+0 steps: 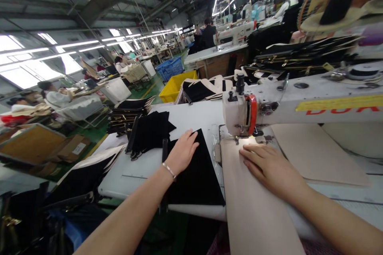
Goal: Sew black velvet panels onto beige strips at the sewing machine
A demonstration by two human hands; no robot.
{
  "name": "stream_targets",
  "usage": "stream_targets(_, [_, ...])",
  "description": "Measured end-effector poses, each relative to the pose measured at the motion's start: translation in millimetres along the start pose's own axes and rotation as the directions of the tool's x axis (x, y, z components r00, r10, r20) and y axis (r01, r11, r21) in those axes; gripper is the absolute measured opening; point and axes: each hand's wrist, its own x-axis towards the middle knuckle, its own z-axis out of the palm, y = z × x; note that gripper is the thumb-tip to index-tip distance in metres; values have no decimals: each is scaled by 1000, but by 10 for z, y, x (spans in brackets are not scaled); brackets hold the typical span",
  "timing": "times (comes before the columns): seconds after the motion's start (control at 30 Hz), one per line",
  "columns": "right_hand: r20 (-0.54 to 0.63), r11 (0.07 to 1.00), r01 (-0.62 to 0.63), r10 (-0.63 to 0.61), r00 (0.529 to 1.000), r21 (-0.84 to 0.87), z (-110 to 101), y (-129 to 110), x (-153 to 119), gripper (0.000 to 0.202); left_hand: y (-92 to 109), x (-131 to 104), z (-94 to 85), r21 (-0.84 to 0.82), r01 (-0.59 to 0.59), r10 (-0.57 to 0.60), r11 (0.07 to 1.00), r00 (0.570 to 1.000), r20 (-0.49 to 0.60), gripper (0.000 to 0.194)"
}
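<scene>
A long beige fabric panel runs from the bottom edge up to the needle area of a white sewing machine. My right hand lies flat on that panel, fingers stretched out just right of the presser foot. To the left, my left hand rests with its fingers extended on a black fabric panel, which lies on the table beside the beige one. A second beige panel lies under the machine arm at the right.
Black pieces and a stack of zippered pieces lie at the table's left. A yellow bin stands behind, near a blue crate. More zippered pieces are piled behind the machine. Other people sit at distant tables.
</scene>
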Motion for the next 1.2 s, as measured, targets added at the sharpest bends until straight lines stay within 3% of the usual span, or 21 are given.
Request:
stream_targets(0.1, [-3,1000,7,-7,1000,4,-37,-18,3,37,-175,412,211,16,92,-92,996,996,9,30])
stream_targets(0.2, [-4,1000,13,-13,1000,16,-73,-38,10,36,-191,524,214,-21,97,-96,995,995,29,24])
stream_targets(0.27, [-4,1000,5,-5,1000,24,-86,-49,13,36,-138,467,64,-95,77,-72,993,996,56,27])
stream_targets(0.33, [-1,1000,-6,6,1000,31,-88,-58,15,36,-65,384,-165,-282,49,-38,958,998,45,32])
stream_targets(0.4, [7,999,-14,13,1000,34,-85,-66,18,36,27,329,-379,-516,47,-51,856,999,8,41])
stream_targets(0.47, [15,999,-18,18,1000,32,-86,-75,22,37,153,324,-472,-639,72,-81,766,997,15,51])
stream_targets(0.53, [21,999,-18,17,1000,28,-96,-83,24,36,321,360,-389,-613,69,-23,787,996,82,47])
stream_targets(0.63, [27,1000,-13,13,1000,22,-118,-92,23,35,587,436,-22,-476,16,76,879,982,173,15])
stream_targets(0.77, [29,1000,-21,21,999,20,-121,-89,20,36,774,516,408,-378,-22,66,926,992,106,10])
stream_targets(1.2, [60,1000,-14,14,998,11,-147,-90,31,44,762,716,551,-307,-18,56,952,992,115,7])
